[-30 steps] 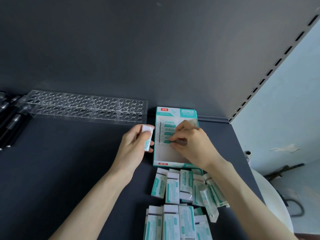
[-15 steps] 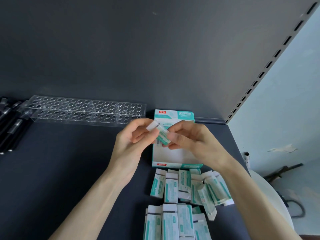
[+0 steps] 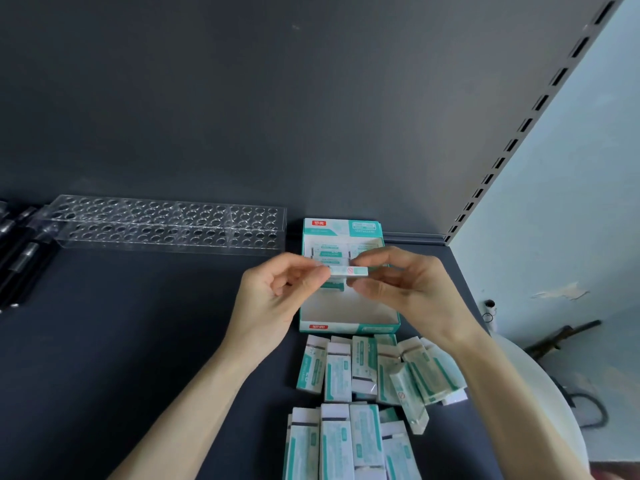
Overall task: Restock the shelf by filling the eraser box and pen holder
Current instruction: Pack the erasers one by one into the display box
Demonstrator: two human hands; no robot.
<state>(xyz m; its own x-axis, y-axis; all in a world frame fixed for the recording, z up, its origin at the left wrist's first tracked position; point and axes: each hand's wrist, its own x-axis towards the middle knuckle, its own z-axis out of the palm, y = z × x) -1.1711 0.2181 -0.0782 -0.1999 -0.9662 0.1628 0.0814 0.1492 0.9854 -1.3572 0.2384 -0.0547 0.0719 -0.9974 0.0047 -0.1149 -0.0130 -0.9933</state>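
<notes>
An open teal-and-white eraser box (image 3: 346, 318) lies on the dark shelf, with a few wrapped erasers (image 3: 327, 256) stacked at its far end. Above the box, my left hand (image 3: 273, 299) and my right hand (image 3: 412, 292) both pinch one wrapped eraser (image 3: 348, 271), held level between their fingertips. Several more teal-and-white erasers (image 3: 360, 368) lie in loose rows on the shelf nearer to me. The clear acrylic pen holder (image 3: 166, 228) with many round holes stands at the back left, with no pens in it.
Black pens (image 3: 20, 258) lie at the far left edge of the shelf. The dark back panel rises behind the box. A slotted upright (image 3: 512, 143) bounds the shelf on the right. Beyond it are a pale wall and a white round object (image 3: 540, 393).
My right hand left the erasers inside the box and rose to meet the left hand. The eraser held in my left hand is now turned level and pinched by both hands.
</notes>
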